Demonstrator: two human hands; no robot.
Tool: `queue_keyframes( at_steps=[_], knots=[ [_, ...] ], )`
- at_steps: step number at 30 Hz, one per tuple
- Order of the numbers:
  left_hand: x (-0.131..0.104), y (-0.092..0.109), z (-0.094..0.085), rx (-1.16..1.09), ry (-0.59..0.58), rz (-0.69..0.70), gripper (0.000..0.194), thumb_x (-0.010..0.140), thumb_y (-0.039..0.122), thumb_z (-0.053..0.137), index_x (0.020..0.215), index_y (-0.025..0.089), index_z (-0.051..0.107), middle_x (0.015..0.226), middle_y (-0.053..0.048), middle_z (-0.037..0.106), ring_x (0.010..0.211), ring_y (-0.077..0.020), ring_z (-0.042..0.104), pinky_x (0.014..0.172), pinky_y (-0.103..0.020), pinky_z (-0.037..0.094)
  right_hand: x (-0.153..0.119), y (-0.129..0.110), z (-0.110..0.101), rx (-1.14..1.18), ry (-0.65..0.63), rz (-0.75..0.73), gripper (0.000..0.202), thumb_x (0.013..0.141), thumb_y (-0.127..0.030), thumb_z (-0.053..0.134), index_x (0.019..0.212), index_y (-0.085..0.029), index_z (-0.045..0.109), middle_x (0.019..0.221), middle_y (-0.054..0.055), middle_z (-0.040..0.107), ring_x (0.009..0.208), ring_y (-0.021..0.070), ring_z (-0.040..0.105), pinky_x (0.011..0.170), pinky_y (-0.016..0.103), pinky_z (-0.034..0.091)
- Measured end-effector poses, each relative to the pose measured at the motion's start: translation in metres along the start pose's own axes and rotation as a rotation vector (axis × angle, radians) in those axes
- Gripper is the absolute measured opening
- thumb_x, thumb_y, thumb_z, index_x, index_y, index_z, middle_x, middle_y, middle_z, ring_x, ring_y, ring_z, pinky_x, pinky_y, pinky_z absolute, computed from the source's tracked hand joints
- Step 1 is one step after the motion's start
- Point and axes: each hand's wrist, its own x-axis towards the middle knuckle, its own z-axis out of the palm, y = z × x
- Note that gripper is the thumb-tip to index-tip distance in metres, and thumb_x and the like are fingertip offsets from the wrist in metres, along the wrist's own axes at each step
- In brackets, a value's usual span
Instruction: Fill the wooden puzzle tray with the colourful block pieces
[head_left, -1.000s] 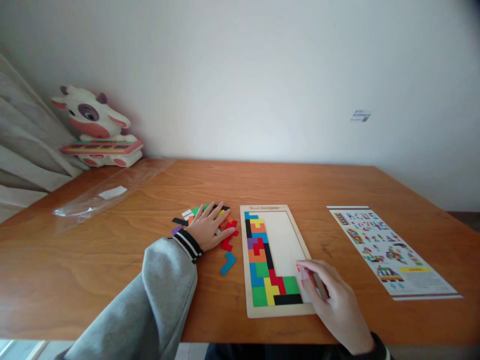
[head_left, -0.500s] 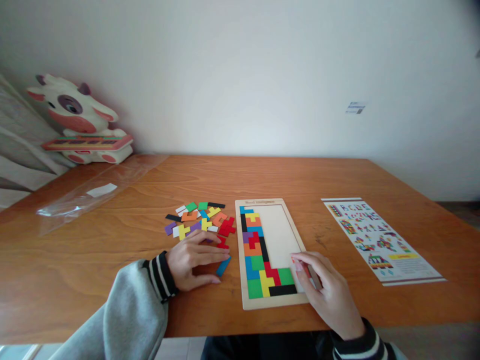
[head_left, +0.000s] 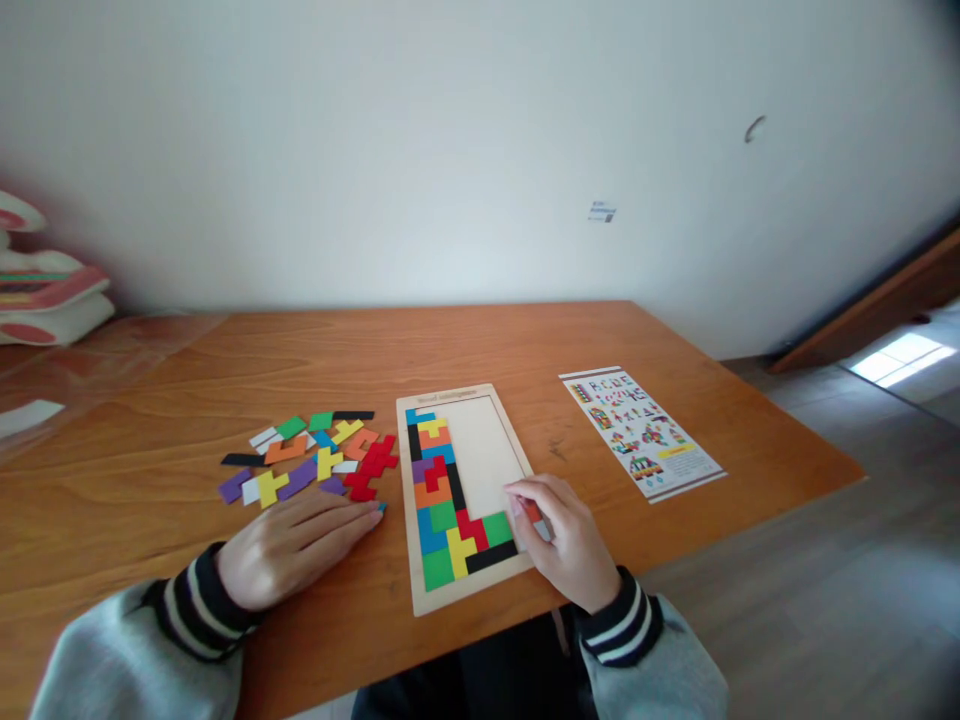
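Note:
A wooden puzzle board [head_left: 418, 590] lies on the table with coloured pieces fitted along its left side and bottom, its upper right part bare. My right hand [head_left: 562, 535] is over the board's lower right edge, fingers pinched around a red piece [head_left: 531, 511] that is mostly hidden. To the left of the board, my left hand [head_left: 300, 548] rests flat with fingers stretched, covering most of a blue piece [head_left: 382, 508]. Just beyond it are loose pieces, among them red ones [head_left: 375, 462] and a yellow one [head_left: 271, 488].
A printed pattern sheet [head_left: 645, 435] lies right of the board on the wooden table [head_left: 315, 350]. At the far left are a clear plastic bag [head_left: 127, 345] and part of a cow toy [head_left: 56, 300]. The table's right edge borders open floor.
The view has turned to the right, so the cow toy is partly out of frame. My left hand has flattened over the blue piece. My right hand keeps its pinch by the board.

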Motion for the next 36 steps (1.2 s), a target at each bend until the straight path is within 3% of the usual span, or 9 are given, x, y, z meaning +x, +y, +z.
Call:
queue_keyframes(
  at_steps=[3, 6, 8, 11, 15, 23, 29, 33, 36],
  knots=[
    [0.014, 0.004, -0.001, -0.002, 0.020, 0.008, 0.041, 0.097, 0.011, 0.054, 0.134, 0.028, 0.060, 0.107, -0.004, 0.075, 0.097, -0.0195, 0.070, 0.087, -0.035, 0.059, 0.000, 0.000, 0.000, 0.000, 0.001, -0.001, 0.020, 0.094, -0.015, 0.052, 0.108, -0.022, 0.063, 0.095, 0.006, 0.069, 0.088, 0.0199, 0.065, 0.080, 0.035, 0.053],
    [0.040, 0.009, 0.006, -0.037, 0.086, -0.007, 0.036, 0.092, 0.008, 0.060, 0.122, 0.026, 0.066, 0.093, -0.003, 0.071, 0.084, -0.0153, 0.068, 0.078, -0.029, 0.059, 0.000, 0.000, 0.000, 0.010, 0.004, 0.006, 0.022, 0.094, -0.014, 0.052, 0.111, -0.023, 0.062, 0.095, 0.006, 0.069, 0.087, 0.0200, 0.065, 0.080, 0.036, 0.053],
    [0.061, 0.012, 0.017, -0.108, 0.108, 0.027, 0.032, 0.092, 0.009, 0.061, 0.120, 0.024, 0.066, 0.092, -0.003, 0.070, 0.083, -0.0151, 0.068, 0.075, -0.029, 0.059, 0.000, 0.000, 0.001, 0.034, 0.005, 0.017, 0.024, 0.094, -0.015, 0.052, 0.114, -0.023, 0.061, 0.095, 0.006, 0.069, 0.086, 0.0198, 0.065, 0.080, 0.036, 0.054],
    [0.092, 0.017, 0.038, -0.242, 0.131, 0.112, 0.026, 0.094, 0.011, 0.060, 0.118, 0.019, 0.064, 0.102, -0.006, 0.073, 0.093, -0.0166, 0.069, 0.084, -0.031, 0.060, -0.001, 0.002, 0.002, 0.093, 0.005, 0.045, 0.028, 0.094, -0.018, 0.054, 0.121, -0.024, 0.059, 0.097, 0.006, 0.070, 0.086, 0.0186, 0.066, 0.082, 0.035, 0.056],
    [0.115, 0.027, 0.057, -0.372, 0.164, 0.080, 0.024, 0.094, 0.010, 0.057, 0.116, 0.019, 0.063, 0.103, -0.007, 0.076, 0.095, -0.0151, 0.071, 0.086, -0.030, 0.060, -0.002, 0.005, 0.002, 0.174, 0.035, 0.081, 0.037, 0.095, -0.024, 0.057, 0.132, -0.025, 0.055, 0.099, 0.005, 0.071, 0.083, 0.0166, 0.068, 0.081, 0.032, 0.058],
    [0.108, 0.034, 0.059, -0.347, 0.196, 0.032, 0.021, 0.094, 0.014, 0.062, 0.113, 0.021, 0.067, 0.093, -0.005, 0.074, 0.083, -0.0149, 0.067, 0.077, -0.029, 0.058, 0.003, 0.004, -0.003, 0.274, 0.066, 0.056, 0.016, 0.093, -0.025, 0.064, 0.108, -0.023, 0.071, 0.087, 0.004, 0.072, 0.074, 0.0154, 0.068, 0.070, 0.028, 0.057],
    [0.106, 0.041, 0.067, -0.404, 0.146, 0.052, 0.022, 0.096, 0.017, 0.059, 0.116, 0.021, 0.065, 0.098, -0.005, 0.076, 0.087, -0.0159, 0.068, 0.084, -0.031, 0.057, 0.005, 0.006, -0.006, 0.321, 0.065, 0.047, 0.010, 0.091, -0.029, 0.068, 0.098, -0.024, 0.074, 0.090, 0.005, 0.072, 0.078, 0.0171, 0.069, 0.070, 0.030, 0.058],
    [0.106, 0.043, 0.068, -0.312, 0.117, 0.046, 0.018, 0.095, 0.023, 0.063, 0.112, 0.022, 0.066, 0.099, -0.005, 0.075, 0.088, -0.0159, 0.067, 0.085, -0.031, 0.056, 0.004, 0.007, -0.007, 0.418, 0.097, 0.080, 0.010, 0.088, -0.033, 0.071, 0.089, -0.023, 0.073, 0.090, 0.007, 0.073, 0.084, 0.0194, 0.071, 0.074, 0.033, 0.059],
    [0.108, 0.043, 0.066, -0.224, 0.054, 0.061, 0.021, 0.095, 0.029, 0.063, 0.113, 0.020, 0.065, 0.100, -0.006, 0.075, 0.090, -0.0171, 0.067, 0.085, -0.031, 0.056, 0.000, 0.006, -0.006, 0.532, 0.100, 0.191, 0.015, 0.092, -0.037, 0.066, 0.089, -0.022, 0.065, 0.094, 0.009, 0.076, 0.088, 0.0213, 0.073, 0.077, 0.036, 0.061]
  ],
)
